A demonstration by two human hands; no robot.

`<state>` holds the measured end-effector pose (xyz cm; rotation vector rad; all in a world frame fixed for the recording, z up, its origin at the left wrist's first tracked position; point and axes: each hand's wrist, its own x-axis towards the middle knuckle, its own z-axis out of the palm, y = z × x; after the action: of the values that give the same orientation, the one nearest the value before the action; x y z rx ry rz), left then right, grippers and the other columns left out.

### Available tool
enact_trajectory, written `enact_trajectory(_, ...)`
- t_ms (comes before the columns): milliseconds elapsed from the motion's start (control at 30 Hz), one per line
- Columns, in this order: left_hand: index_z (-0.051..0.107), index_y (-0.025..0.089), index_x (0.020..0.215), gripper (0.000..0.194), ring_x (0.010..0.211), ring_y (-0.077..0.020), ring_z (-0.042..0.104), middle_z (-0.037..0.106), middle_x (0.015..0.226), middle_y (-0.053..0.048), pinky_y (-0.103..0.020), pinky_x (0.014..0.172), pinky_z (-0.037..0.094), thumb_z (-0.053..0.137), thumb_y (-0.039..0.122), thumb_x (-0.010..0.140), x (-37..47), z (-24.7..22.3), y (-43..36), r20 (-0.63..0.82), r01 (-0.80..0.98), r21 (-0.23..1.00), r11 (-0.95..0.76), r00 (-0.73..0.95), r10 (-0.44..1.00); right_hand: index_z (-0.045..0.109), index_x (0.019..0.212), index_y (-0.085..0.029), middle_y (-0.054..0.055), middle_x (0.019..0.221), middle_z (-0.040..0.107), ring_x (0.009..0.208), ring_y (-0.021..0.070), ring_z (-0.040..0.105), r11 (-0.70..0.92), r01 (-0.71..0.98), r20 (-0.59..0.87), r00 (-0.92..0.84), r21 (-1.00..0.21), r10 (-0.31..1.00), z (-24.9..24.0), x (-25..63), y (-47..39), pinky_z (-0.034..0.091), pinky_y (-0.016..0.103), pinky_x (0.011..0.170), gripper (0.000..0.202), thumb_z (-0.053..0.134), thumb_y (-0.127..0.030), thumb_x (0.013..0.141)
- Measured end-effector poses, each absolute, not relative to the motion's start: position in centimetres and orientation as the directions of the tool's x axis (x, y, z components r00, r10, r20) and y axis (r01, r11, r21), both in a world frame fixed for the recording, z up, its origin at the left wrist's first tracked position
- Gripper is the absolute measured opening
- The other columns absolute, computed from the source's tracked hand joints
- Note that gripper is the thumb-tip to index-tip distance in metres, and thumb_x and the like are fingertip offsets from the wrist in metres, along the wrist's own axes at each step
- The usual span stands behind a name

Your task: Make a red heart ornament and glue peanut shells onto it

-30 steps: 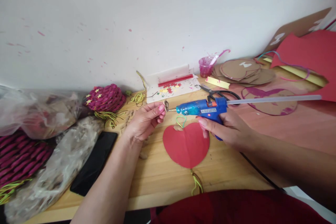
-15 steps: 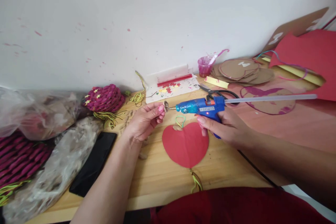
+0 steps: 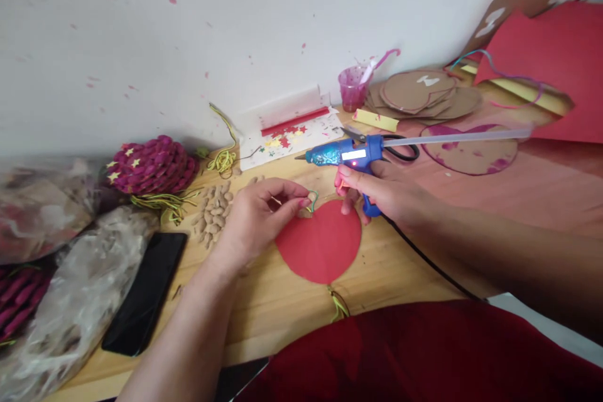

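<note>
My left hand [image 3: 264, 210] is closed in a pinch on a peanut [image 3: 311, 196], partly hidden by the fingertips, at the top edge of a red heart-shaped cutout [image 3: 323, 245]. Beside those fingertips rises a small green cord loop [image 3: 315, 203]. A yellow-green tassel [image 3: 338, 305] hangs from the cutout's lower point. Wrapped round the handle of a blue glue gun [image 3: 346, 154], my right hand [image 3: 377, 188] keeps it above the cutout, nozzle pointing left. A long clear glue stick [image 3: 456, 137] sticks out of its back.
A pile of peanuts [image 3: 214, 213] lies left of my left hand, with a black phone [image 3: 146, 292] and plastic bags [image 3: 89, 295] farther left. Behind are star sequins on paper [image 3: 264, 154], scissors [image 3: 405, 149], a pink-stained cup [image 3: 352, 89] and stacked cardboard shapes [image 3: 417, 91].
My left hand has brought the peanut from the glue gun's nozzle down to the top of the red cutout. The glue gun has moved away from the peanut. The view has shifted slightly.
</note>
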<state>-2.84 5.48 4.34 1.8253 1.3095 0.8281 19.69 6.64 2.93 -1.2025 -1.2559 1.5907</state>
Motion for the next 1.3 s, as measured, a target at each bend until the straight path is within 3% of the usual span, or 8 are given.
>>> enact_trajectory(167, 0.074, 0.019, 0.098, 0.012, 0.076, -0.0111, 0.064, 0.072, 0.088, -0.001, -0.023, 0.07, 0.049, 0.066, 0.013, 0.091, -1.4, 4.1, 4.0, 0.259, 0.651, 0.543, -0.53, 0.471, 0.843, 0.06, 0.084, -0.02, 0.0, 0.074, 0.059, 0.053, 0.013, 0.065, -0.239, -0.012, -0.225, -0.297, -0.971, 0.928, 2.1, 19.7, 6.8, 0.045, 0.021, 0.036, 0.032, 0.063, -0.05, 0.094)
enact_trajectory(333, 0.071, 0.017, 0.099, 0.011, 0.076, -0.0123, 0.065, 0.068, 0.089, -0.002, -0.023, 0.067, 0.048, 0.063, 0.013, 0.093, -0.7, 4.0, 3.4, 0.272, 0.705, 0.437, -0.558, 0.488, 0.829, 0.06, 0.085, -0.02, 0.001, 0.074, 0.06, 0.056, 0.0139, 0.065, -0.251, 0.034, -0.251, -0.28, -0.967, 0.927, 2.3, 19.8, 6.8, 0.047, 0.021, 0.037, 0.034, 0.064, -0.053, 0.093)
enact_trajectory(633, 0.069, 0.018, 0.101, 0.01, 0.075, -0.0145, 0.064, 0.066, 0.089, -0.003, -0.026, 0.067, 0.049, 0.06, 0.018, 0.095, 0.0, 3.6, 2.7, 0.223, 0.771, 0.403, -0.493, 0.44, 0.87, 0.062, 0.09, -0.021, 0.002, 0.064, 0.064, 0.058, 0.0168, 0.065, -0.296, 0.132, -0.321, -0.26, -0.946, 0.911, 2.5, 19.9, 6.5, 0.053, 0.024, 0.045, 0.039, 0.061, -0.06, 0.092)
enact_trajectory(1300, 0.066, 0.017, 0.1, 0.011, 0.075, -0.0162, 0.065, 0.065, 0.089, -0.005, -0.028, 0.066, 0.052, 0.056, 0.019, 0.097, 0.3, 3.1, 2.7, 0.242, 0.815, 0.278, -0.508, 0.453, 0.858, 0.066, 0.087, -0.021, 0.001, 0.062, 0.066, 0.052, 0.0138, 0.061, -0.304, 0.099, -0.32, -0.298, -0.947, 0.899, 2.4, 20.1, 6.2, 0.052, 0.025, 0.051, 0.042, 0.063, -0.063, 0.09)
